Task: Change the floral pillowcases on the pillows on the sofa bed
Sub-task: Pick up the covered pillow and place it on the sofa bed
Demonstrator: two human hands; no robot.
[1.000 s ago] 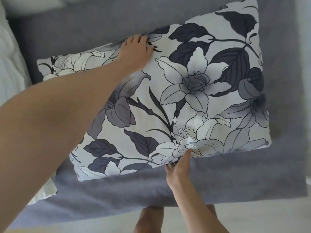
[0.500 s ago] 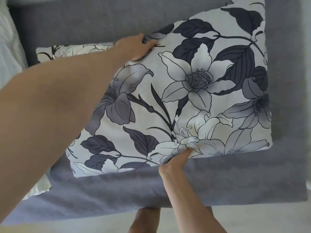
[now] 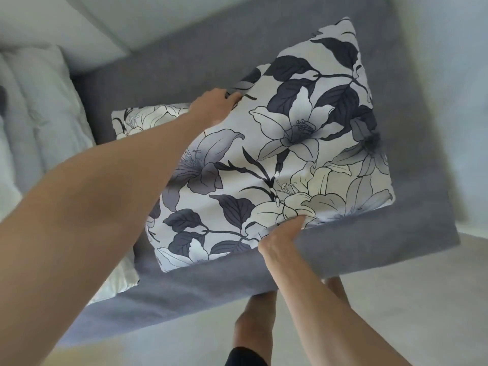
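A pillow in a white pillowcase with dark blue lilies and leaves (image 3: 303,154) lies tilted over the grey sofa bed (image 3: 412,233). My left hand (image 3: 214,107) grips its far edge, fingers curled over the fabric. My right hand (image 3: 280,236) pinches the near edge from below, thumb on top. A second floral pillow (image 3: 148,117) shows partly under the first, behind my left arm.
White bedding (image 3: 39,114) lies bunched on the left side of the sofa bed. A pale floor (image 3: 396,299) runs along the front edge. My legs (image 3: 253,320) stand close to the sofa bed's front.
Both hands have closed on the top pillow's edges and it has lifted and turned, its right end rising. The view has shifted, showing more bedding and floor.
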